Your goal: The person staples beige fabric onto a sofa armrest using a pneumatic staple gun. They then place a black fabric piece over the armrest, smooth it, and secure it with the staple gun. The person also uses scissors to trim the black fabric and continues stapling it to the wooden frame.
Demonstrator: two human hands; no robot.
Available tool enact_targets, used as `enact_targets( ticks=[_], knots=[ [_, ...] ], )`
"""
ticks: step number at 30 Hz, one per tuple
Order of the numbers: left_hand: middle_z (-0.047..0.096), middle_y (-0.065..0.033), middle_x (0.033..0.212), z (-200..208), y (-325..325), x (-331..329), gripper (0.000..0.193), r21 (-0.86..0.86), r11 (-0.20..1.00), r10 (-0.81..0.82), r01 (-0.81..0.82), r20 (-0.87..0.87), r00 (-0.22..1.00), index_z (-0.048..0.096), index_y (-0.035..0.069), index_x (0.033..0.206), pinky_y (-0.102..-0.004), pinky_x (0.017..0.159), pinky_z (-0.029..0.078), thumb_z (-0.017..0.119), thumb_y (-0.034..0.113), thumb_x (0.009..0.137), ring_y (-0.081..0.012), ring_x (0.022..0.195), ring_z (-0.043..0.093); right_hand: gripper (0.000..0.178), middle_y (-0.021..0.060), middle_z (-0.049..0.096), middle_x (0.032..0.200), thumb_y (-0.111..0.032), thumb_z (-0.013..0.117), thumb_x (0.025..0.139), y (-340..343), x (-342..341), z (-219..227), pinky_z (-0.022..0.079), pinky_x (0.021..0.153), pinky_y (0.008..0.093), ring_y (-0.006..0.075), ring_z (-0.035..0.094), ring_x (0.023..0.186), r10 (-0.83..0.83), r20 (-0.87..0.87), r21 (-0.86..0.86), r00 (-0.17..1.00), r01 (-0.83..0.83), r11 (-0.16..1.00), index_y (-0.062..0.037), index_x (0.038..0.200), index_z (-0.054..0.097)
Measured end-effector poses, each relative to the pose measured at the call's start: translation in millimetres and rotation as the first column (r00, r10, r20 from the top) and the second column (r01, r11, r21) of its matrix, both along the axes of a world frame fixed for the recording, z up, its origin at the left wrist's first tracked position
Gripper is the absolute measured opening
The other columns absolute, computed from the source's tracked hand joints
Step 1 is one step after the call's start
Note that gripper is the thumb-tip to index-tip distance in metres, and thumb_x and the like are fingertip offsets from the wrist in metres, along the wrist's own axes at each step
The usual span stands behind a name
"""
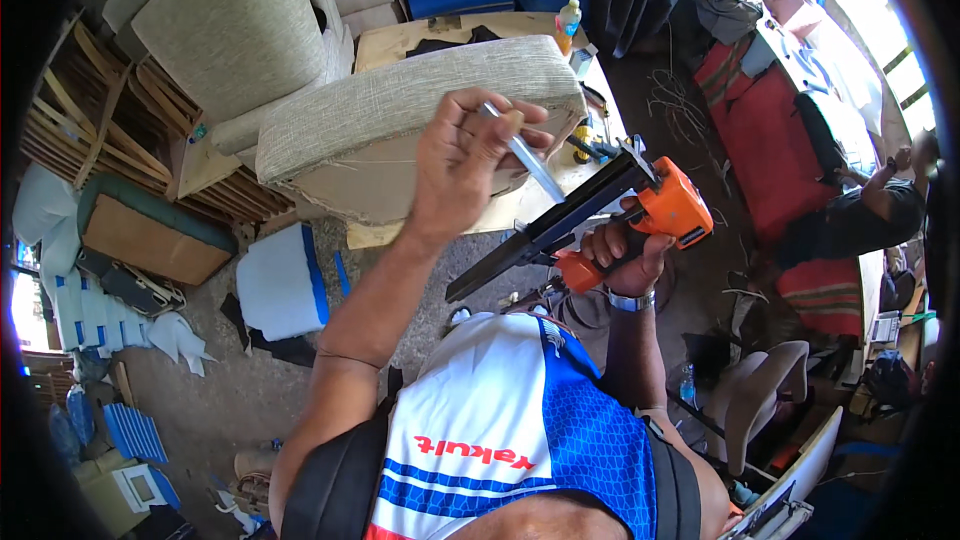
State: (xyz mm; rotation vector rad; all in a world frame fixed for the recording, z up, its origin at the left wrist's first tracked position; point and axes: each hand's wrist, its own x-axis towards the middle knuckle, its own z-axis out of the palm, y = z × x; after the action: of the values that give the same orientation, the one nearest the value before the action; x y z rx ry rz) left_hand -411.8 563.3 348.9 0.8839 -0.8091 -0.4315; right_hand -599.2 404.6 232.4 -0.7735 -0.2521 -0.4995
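Observation:
My left hand (462,155) pinches a strip of staples (536,168) between thumb and fingers. The silvery strip slants down to the right, its lower end close to the long black magazine of a staple gun (676,212). Wrapped round the grip of that orange and black staple gun is my right hand (622,252), a metal watch on its wrist. The magazine points toward the lower left. Just beyond both hands, an upholstered seat (410,90) in beige woven fabric lies on a wooden worktable (385,40), its pale underside partly hidden by my left hand.
Tools, including pliers (592,98), and a bottle (568,20) sit at the table's right. A beige armchair (225,30) stands far left, near stacked wooden frames (100,110). White foam (282,282) lies on the floor. Another person (870,205) is by the red sofa (755,140) at right.

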Motion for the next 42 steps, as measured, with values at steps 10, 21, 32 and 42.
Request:
enact_targets(
  ticks=[10,21,32,42],
  knots=[
    [0.058,-0.0115,0.123,4.1,-60.5,-48.5,0.046,0.303,0.952,-0.085,-0.043,0.396,0.914,0.048,0.006,0.127,-0.0379,0.096,0.05,0.072,0.02,0.09,-0.0236,0.116,0.059,0.079,-0.0028,0.052,0.069,-0.067,0.064,0.084,-47.6,-14.1,-13.4,0.045,0.066,0.0363,0.0131,0.052,0.059,0.13,0.086,0.113,0.988,-0.14,0.984,-0.0076,0.133,0.046],
    [0.06,-0.0149,0.133,-51.6,10.9,-83.2,0.048,0.772,0.631,-0.25,-0.078,0.298,0.921,0.051,-0.001,0.139,-0.0384,0.108,0.038,0.053,0.028,0.1,-0.0276,0.126,0.054,0.07,-0.004,0.046,0.066,-0.071,0.06,0.083,-109.5,-20.1,-59.0,0.042,0.06,0.0331,0.0117,0.046,0.056,0.02,0.052,0.437,0.998,-0.041,0.898,-0.014,0.122,0.054],
    [0.063,-0.011,0.113,-84.0,-49.3,-112.4,0.078,0.573,0.758,0.21,-0.311,0.236,0.949,0.048,-0.006,0.132,-0.0323,0.091,0.049,0.084,0.039,0.078,-0.0188,0.103,0.061,0.036,0.002,0.058,0.078,-0.04,0.069,0.091,-42.1,-19.8,-22.4,0.049,0.066,0.0318,0.0137,0.057,0.072,-0.12,-0.32,-0.338,0.94,0.005,0.941,-0.0107,0.109,0.056],
    [0.06,-0.0191,0.124,-101.9,-10.2,-80.7,0.058,0.507,0.835,0.077,-0.213,0.275,0.958,0.044,-0.004,0.138,-0.0355,0.099,0.046,0.069,0.014,0.089,-0.0232,0.113,0.06,0.029,0.003,0.057,0.078,-0.032,0.071,0.088,49.0,-27.6,41.6,0.048,0.068,0.0276,0.0141,0.058,0.073,-0.358,-0.468,-0.455,0.808,0.127,0.881,-0.0054,0.092,0.059]
  ],
)
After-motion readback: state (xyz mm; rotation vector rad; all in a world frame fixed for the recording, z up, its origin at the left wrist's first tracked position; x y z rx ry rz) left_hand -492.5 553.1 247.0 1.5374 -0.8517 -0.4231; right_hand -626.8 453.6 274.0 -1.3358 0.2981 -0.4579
